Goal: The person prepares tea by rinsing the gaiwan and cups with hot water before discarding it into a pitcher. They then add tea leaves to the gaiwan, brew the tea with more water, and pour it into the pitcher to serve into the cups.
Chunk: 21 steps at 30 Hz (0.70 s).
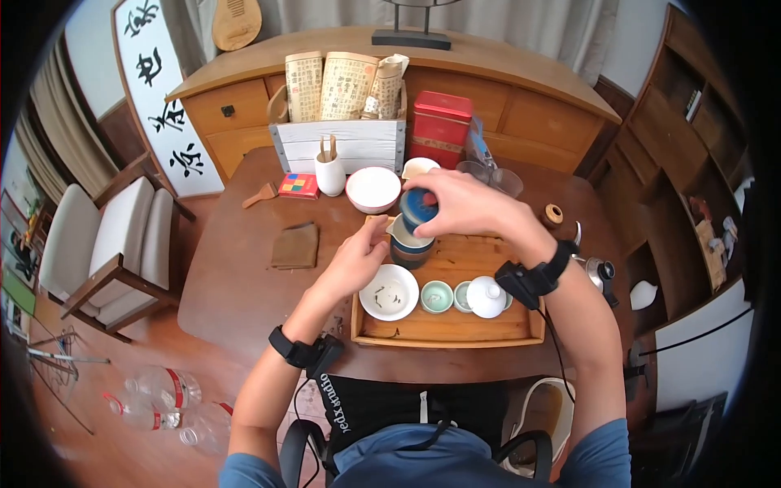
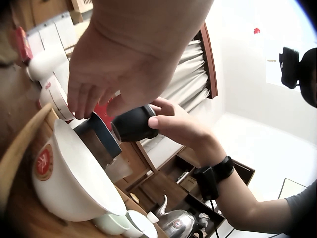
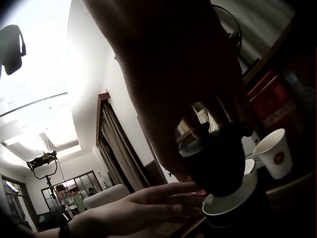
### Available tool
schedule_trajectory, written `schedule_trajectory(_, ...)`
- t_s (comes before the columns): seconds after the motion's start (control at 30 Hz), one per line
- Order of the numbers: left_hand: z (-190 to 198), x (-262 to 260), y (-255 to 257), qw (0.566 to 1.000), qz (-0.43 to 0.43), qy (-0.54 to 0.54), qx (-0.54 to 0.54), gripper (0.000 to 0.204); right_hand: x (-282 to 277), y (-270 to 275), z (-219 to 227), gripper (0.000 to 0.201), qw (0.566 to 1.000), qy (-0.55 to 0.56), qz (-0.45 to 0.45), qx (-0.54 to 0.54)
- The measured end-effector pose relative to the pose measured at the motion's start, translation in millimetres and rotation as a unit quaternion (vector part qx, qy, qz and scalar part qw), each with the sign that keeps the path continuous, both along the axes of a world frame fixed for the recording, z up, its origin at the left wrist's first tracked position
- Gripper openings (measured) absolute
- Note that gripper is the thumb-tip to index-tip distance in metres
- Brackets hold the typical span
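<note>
Right hand (image 1: 472,203): fingers and thumb curled round a dark-blue rounded vessel (image 1: 417,206), tilted above a blue-and-brown banded, spouted cup (image 1: 410,255) on the wooden tray (image 1: 460,333). Left hand (image 1: 356,259): fingers extended, loosely parted, at the cup's 9 o'clock; contact cannot be told. From the cup, in the head view: at 7, a white bowl (image 1: 389,281) containing dark leaf fragments; at 5, a pale-green teacup (image 1: 437,298); at 11, a pink-rimmed white bowl (image 1: 373,189); at 12, a white paper cup (image 1: 420,166), partly hidden by the right hand.
</note>
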<state>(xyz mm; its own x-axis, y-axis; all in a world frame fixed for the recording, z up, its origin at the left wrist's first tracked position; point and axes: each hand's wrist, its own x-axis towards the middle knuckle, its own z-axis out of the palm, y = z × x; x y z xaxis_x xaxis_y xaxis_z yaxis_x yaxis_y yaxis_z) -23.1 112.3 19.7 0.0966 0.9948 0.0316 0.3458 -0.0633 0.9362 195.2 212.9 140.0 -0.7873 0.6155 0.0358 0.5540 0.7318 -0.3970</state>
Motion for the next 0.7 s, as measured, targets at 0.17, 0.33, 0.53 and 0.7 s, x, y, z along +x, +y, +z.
schedule_trajectory(0.17, -4.7, -5.0, -1.7, 1.0, -0.013, -0.004, 0.008, 0.054, -14.0, 0.5, -25.6, 0.08, 0.998, -0.054, 0.0, 0.015)
schedule_trajectory(0.33, -4.2, -10.2, -5.3, 1.0, -0.021, -0.017, 0.008, 0.053, -15.3, -1.8, -44.6, 0.08, 0.998, -0.063, 0.005, 0.013)
schedule_trajectory(0.53, 21.3, -9.3, -30.1, 0.999, 0.004, 0.021, 0.037, 0.05, -11.4, -9.3, -45.9, 0.08, 0.998, -0.052, -0.012, 0.025)
schedule_trajectory(0.7, 44.4, -21.9, -83.8, 0.995, 0.066, 0.038, 0.063, 0.038, 7.4, -50.4, -23.2, 0.077, 0.994, 0.037, -0.02, 0.096)
